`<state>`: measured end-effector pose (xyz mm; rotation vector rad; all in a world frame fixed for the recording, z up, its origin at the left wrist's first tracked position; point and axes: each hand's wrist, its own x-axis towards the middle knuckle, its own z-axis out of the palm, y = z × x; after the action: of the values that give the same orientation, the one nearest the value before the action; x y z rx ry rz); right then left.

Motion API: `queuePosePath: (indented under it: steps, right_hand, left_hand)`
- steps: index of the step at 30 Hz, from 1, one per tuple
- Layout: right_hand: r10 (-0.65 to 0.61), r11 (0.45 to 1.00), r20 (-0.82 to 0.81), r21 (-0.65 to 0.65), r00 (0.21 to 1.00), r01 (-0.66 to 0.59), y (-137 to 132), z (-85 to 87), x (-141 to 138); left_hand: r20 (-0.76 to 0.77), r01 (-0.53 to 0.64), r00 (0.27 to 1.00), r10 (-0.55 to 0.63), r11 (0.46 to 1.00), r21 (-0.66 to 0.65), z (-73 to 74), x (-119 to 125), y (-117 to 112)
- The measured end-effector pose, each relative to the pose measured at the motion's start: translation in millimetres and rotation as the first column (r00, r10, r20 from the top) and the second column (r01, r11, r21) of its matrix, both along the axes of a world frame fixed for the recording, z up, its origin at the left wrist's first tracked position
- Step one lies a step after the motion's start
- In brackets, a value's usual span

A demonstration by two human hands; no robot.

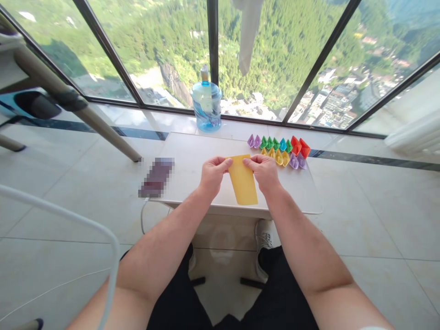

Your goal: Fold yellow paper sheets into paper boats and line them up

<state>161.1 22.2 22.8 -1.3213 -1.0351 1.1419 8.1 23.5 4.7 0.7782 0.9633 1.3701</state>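
Observation:
A yellow sheet of paper (243, 183), longer than it is wide, hangs between my two hands above the white table. Its upper left corner is pinched by my left hand (213, 173), thumb on top. My right hand (264, 171) pinches the upper right corner the same way. Just beyond my right hand sit small folded paper boats in rows: purple boats (254, 141), green boats (270, 143), a blue boat (283, 145), red boats (300, 146), yellow boats (282, 158) and more purple ones (297, 161).
The low white table (192, 149) stands before me. A pixelated flat object (156, 178) with a cable lies at its left edge. A large blue water bottle (206, 106) stands behind, against the window. A chair leg (110, 130) and a white curved tube (85, 222) are at left.

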Motion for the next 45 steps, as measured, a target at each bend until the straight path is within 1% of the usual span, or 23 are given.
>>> queuePosePath:
  steps: [4, 10, 14, 17, 20, 22, 23, 25, 27, 29, 33, 36, 41, 44, 45]
  right_hand:
    - [-0.003, 1.000, -0.011, -0.003, 1.000, 0.003, -1, -0.5, -4]
    - [-0.025, 1.000, -0.011, 0.010, 1.000, 0.025, -4, -2.5, -12]
    - [-0.039, 0.999, 0.002, 0.014, 0.999, 0.039, -5, -5.9, -16]
    - [-0.063, 0.998, 0.011, 0.025, 0.998, 0.063, -4, -9.1, -15]
    - [-0.109, 0.992, 0.016, 0.058, 0.994, 0.108, -3, -11.5, -9]
    - [-0.126, 0.990, 0.012, 0.071, 0.992, 0.125, -2, -11.8, -6]
    - [-0.126, 0.990, 0.008, 0.069, 0.992, 0.125, -3, -11.7, -5]
    - [-0.104, 0.993, -0.004, 0.057, 0.995, 0.104, -4, -11.4, -6]
    - [-0.073, 0.996, 0.000, 0.053, 0.997, 0.073, -4, -11.8, -9]
    - [-0.056, 0.996, 0.031, 0.065, 0.998, 0.054, -5, -13.4, -12]
    - [-0.071, 0.995, 0.057, 0.074, 0.996, 0.067, -3, -17.7, -12]
    - [-0.081, 0.995, 0.026, 0.061, 0.996, 0.080, -2, -18.7, -11]
    - [-0.089, 0.996, -0.002, 0.027, 0.996, 0.089, -2, -16.5, -10]
    - [-0.135, 0.991, -0.057, 0.015, 0.989, 0.136, 0, -15.7, -9]
    - [-0.153, 0.988, -0.071, 0.020, 0.986, 0.155, 0, -15.6, -8]
  left_hand:
    - [-0.021, -0.033, 0.999, 0.034, 0.999, 0.008, 0.1, -2, 0]
    - [-0.074, -0.177, 0.981, 0.179, 0.984, 0.029, -2.7, 1, 2]
    - [-0.112, -0.226, 0.967, 0.229, 0.973, 0.038, -4.1, 3, 1]
    - [-0.126, -0.248, 0.959, 0.254, 0.967, 0.061, -4.9, 0, 3]
    - [-0.133, -0.291, 0.946, 0.296, 0.955, 0.054, -5.5, -6, 7]
    - [-0.140, -0.269, 0.953, 0.270, 0.963, 0.030, -5.9, -10, 8]
    - [-0.135, -0.232, 0.963, 0.232, 0.973, 0.016, -6.2, -10, 8]
    - [-0.111, -0.120, 0.987, 0.119, 0.993, -0.007, -7.1, -8, 7]
    - [-0.092, -0.009, 0.996, 0.008, 1.000, -0.012, -8.3, -5, 4]
    - [-0.094, 0.037, 0.995, -0.038, 0.999, -0.010, -9.6, -2, 2]
    - [-0.134, -0.012, 0.991, 0.010, 1.000, -0.017, -10.2, -2, 1]
    - [-0.161, -0.016, 0.987, 0.014, 1.000, -0.012, -8.2, -4, 2]
    - [-0.160, -0.023, 0.987, 0.023, 1.000, -0.004, -4.9, -6, 2]
    - [-0.156, -0.044, 0.987, 0.042, 0.999, -0.005, -5.2, -6, 2]
    - [-0.150, -0.028, 0.988, 0.027, 1.000, -0.009, -5.5, -6, 2]
